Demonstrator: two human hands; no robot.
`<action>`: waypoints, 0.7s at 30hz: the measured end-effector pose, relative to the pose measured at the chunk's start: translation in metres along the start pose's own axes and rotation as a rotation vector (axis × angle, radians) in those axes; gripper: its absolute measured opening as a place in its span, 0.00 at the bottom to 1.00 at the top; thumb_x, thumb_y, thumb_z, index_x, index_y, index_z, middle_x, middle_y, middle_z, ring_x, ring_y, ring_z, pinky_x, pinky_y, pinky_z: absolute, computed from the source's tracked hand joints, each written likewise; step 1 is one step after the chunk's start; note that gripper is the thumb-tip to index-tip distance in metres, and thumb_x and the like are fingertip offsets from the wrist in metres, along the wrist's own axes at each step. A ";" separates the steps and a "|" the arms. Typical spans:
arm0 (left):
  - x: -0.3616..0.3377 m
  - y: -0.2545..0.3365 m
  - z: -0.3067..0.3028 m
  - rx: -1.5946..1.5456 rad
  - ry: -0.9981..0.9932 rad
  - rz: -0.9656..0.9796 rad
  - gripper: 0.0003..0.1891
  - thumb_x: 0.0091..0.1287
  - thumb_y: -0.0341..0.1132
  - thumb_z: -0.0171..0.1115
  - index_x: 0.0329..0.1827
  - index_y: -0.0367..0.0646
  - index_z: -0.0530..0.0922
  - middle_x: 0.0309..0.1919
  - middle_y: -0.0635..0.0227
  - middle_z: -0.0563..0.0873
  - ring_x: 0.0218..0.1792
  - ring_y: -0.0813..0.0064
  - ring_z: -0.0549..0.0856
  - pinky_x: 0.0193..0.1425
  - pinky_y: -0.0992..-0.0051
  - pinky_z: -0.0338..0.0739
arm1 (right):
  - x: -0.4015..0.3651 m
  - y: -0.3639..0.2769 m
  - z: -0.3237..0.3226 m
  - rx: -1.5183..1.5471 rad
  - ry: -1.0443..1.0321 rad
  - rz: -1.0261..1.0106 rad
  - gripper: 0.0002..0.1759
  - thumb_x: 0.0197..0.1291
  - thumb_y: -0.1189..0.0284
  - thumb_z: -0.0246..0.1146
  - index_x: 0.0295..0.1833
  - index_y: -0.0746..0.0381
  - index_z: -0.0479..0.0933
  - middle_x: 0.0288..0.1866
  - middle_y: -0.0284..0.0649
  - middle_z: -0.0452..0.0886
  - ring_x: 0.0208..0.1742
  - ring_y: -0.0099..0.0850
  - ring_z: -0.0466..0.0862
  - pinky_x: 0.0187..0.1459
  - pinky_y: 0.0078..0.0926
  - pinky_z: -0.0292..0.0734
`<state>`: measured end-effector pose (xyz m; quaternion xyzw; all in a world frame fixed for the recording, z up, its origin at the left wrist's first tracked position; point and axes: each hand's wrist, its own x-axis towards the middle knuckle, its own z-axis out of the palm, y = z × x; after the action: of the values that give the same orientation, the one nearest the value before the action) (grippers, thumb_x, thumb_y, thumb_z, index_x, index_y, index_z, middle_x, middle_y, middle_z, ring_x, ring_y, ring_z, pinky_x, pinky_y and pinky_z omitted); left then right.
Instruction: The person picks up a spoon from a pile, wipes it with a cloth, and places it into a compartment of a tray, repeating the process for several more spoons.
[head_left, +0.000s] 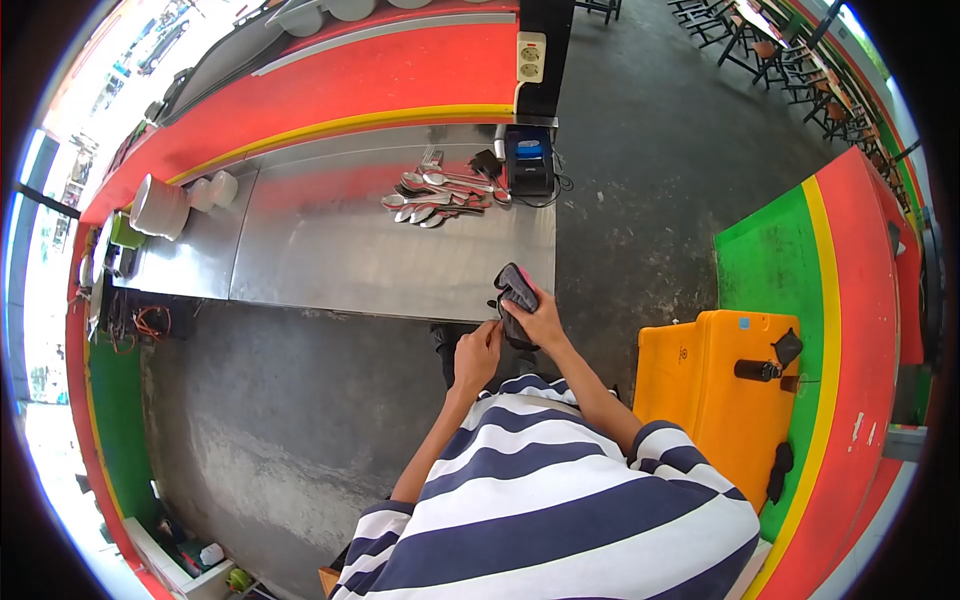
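Head view: right hand (541, 320) clamps a cloth (515, 284) at the counter (330, 250) edge. Left hand (478, 354) pinches its 7 o'clock corner, seemingly to keep it taut. Spoons (438, 196) lie at 11 o'clock.

Left hand (478, 355): raised before the chest, forearm bare, elbow bent, fingertips pinched at the lower edge of a dark cloth (515, 290).
Right hand (541, 322): slightly further forward, elbow bent, fingers curled round the same cloth.

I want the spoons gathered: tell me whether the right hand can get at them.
Probably yes: only bare counter lies between the right hand and the spoons, though that hand holds a cloth and would need a forward stretch.
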<state>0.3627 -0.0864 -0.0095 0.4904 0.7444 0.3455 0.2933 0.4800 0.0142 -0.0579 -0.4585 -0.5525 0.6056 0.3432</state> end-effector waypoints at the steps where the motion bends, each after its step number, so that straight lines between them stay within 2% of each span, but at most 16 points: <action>1: 0.001 -0.004 -0.002 0.004 0.020 0.028 0.09 0.71 0.36 0.57 0.42 0.39 0.82 0.26 0.47 0.83 0.30 0.43 0.83 0.31 0.56 0.76 | 0.003 -0.002 0.003 -0.025 0.006 -0.014 0.19 0.55 0.71 0.73 0.51 0.66 0.81 0.42 0.38 0.87 0.42 0.27 0.84 0.49 0.28 0.78; 3: 0.005 -0.011 -0.007 0.009 0.067 0.080 0.10 0.71 0.36 0.57 0.43 0.39 0.82 0.27 0.48 0.84 0.31 0.44 0.84 0.32 0.56 0.77 | 0.012 0.000 0.013 -0.006 0.019 -0.090 0.18 0.56 0.71 0.72 0.51 0.66 0.81 0.42 0.40 0.87 0.43 0.28 0.85 0.49 0.28 0.78; 6: 0.000 -0.018 -0.014 -0.021 0.045 0.000 0.10 0.71 0.36 0.56 0.43 0.40 0.82 0.28 0.49 0.85 0.32 0.45 0.85 0.35 0.56 0.78 | 0.012 -0.003 0.027 -0.030 0.020 -0.086 0.18 0.57 0.70 0.71 0.51 0.67 0.80 0.42 0.42 0.87 0.43 0.31 0.85 0.49 0.30 0.77; 9: -0.005 -0.020 -0.017 -0.021 -0.030 -0.061 0.11 0.72 0.34 0.55 0.46 0.36 0.82 0.29 0.48 0.85 0.32 0.51 0.87 0.34 0.63 0.77 | 0.013 0.006 0.025 -0.124 0.080 -0.138 0.19 0.57 0.68 0.71 0.51 0.67 0.80 0.42 0.44 0.87 0.44 0.33 0.85 0.49 0.31 0.77; 12: -0.010 -0.013 -0.019 -0.013 -0.116 -0.072 0.11 0.73 0.35 0.56 0.45 0.37 0.82 0.23 0.55 0.84 0.22 0.64 0.82 0.29 0.68 0.72 | 0.024 0.024 0.009 -0.233 0.328 -0.233 0.20 0.58 0.66 0.71 0.50 0.68 0.80 0.40 0.45 0.86 0.44 0.33 0.85 0.49 0.31 0.77; 13: -0.011 -0.011 -0.019 -0.008 -0.142 -0.075 0.11 0.73 0.36 0.56 0.45 0.37 0.82 0.21 0.57 0.83 0.19 0.69 0.80 0.27 0.70 0.70 | 0.028 0.028 -0.001 -0.173 0.401 -0.189 0.21 0.59 0.65 0.71 0.53 0.68 0.79 0.42 0.44 0.86 0.45 0.33 0.84 0.50 0.30 0.76; 16: -0.013 -0.016 -0.013 -0.122 -0.043 -0.015 0.11 0.73 0.37 0.57 0.43 0.39 0.82 0.16 0.62 0.78 0.15 0.76 0.71 0.23 0.71 0.63 | 0.035 0.024 -0.032 0.038 0.577 -0.076 0.26 0.61 0.64 0.70 0.61 0.67 0.76 0.48 0.42 0.84 0.49 0.30 0.82 0.53 0.27 0.75; 18: -0.010 -0.015 -0.021 -0.073 -0.055 -0.053 0.10 0.72 0.36 0.57 0.43 0.39 0.82 0.23 0.57 0.83 0.23 0.62 0.81 0.28 0.67 0.71 | 0.031 0.007 -0.044 0.208 0.655 -0.010 0.30 0.63 0.63 0.69 0.66 0.66 0.73 0.53 0.40 0.82 0.51 0.27 0.80 0.55 0.25 0.73; 19: -0.008 -0.014 -0.024 -0.050 -0.060 -0.072 0.10 0.72 0.36 0.57 0.43 0.39 0.82 0.26 0.54 0.86 0.27 0.55 0.86 0.30 0.65 0.75 | 0.027 -0.002 -0.046 0.268 0.589 -0.002 0.30 0.64 0.63 0.68 0.68 0.65 0.71 0.54 0.39 0.81 0.52 0.26 0.80 0.55 0.24 0.73; 21: -0.004 -0.017 -0.024 -0.057 -0.019 -0.043 0.10 0.72 0.36 0.58 0.42 0.37 0.81 0.19 0.58 0.82 0.19 0.69 0.78 0.24 0.69 0.67 | 0.011 -0.020 -0.050 0.383 0.459 0.012 0.32 0.66 0.63 0.67 0.72 0.64 0.68 0.58 0.37 0.79 0.54 0.25 0.78 0.57 0.22 0.72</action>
<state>0.3362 -0.1004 -0.0085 0.4691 0.7417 0.3556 0.3215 0.5212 0.0455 -0.0386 -0.5135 -0.3333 0.5815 0.5358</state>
